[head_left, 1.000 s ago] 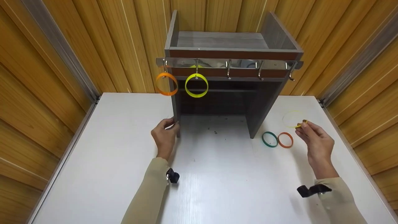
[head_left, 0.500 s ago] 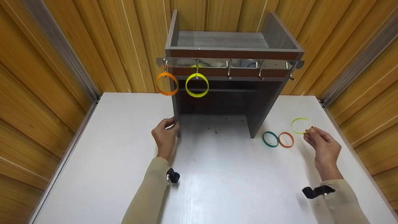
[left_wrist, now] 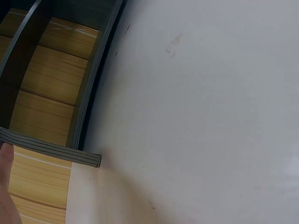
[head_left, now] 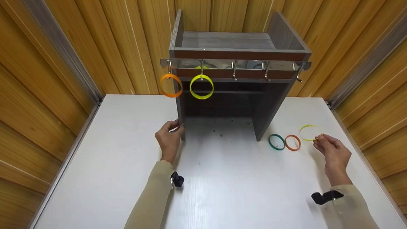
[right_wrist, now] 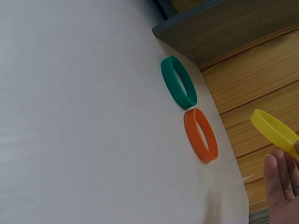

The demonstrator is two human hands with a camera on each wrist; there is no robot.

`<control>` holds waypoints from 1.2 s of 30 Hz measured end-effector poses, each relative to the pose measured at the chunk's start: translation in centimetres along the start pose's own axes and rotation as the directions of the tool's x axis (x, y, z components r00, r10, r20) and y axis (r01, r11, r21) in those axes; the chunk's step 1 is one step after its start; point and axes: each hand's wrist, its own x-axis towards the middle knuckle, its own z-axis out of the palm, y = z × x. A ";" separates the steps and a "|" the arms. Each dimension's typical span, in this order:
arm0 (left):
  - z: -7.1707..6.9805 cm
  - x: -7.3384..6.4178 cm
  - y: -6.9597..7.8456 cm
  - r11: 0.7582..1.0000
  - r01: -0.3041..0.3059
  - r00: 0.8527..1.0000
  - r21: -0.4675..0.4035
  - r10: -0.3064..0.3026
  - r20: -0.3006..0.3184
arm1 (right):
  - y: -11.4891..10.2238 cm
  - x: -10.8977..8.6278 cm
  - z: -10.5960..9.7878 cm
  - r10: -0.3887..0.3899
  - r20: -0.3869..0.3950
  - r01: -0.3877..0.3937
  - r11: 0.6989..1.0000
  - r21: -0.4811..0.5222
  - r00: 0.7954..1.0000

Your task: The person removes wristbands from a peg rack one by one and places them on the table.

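My left hand (head_left: pixel 169 140) grips the lower front edge of the left side panel (head_left: pixel 180 111) of a grey wooden shelf unit; in the left wrist view only part of a finger and the hand shows at the edge. My right hand (head_left: pixel 335 156) pinches a yellow wristband (right_wrist: pixel 273 130) between thumb and fingers, held above the table to the right of the unit. Near it on the table lie a green wristband (right_wrist: pixel 172 86) and an orange wristband (right_wrist: pixel 194 137), side by side and about touching.
Across the unit's front runs a metal hook rail (head_left: pixel 217 64) with several hooks. An orange wristband (head_left: pixel 171 95) hangs from the leftmost hook, a yellow-green wristband (head_left: pixel 202 97) from the one beside it. Wood-panelled walls (head_left: pixel 57 57) enclose the white table (head_left: pixel 222 190).
My right hand has moved right and toward me, carrying the yellow wristband along. The left hand keeps its hold on the panel, and the other wristbands lie or hang as before.
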 end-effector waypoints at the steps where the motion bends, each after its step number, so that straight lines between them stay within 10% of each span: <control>1: 0.0 0.0 0.0 1.000 0.001 1.000 -0.003 -0.001 -0.001 | 0.0 0.0 -0.1 0.003 0.000 -0.003 1.000 -0.004 1.000; 36: -0.2 0.1 0.0 0.999 0.012 1.000 0.050 -0.013 0.010 | 2.0 2.0 -3.0 0.145 -0.035 -0.147 0.983 -0.110 0.989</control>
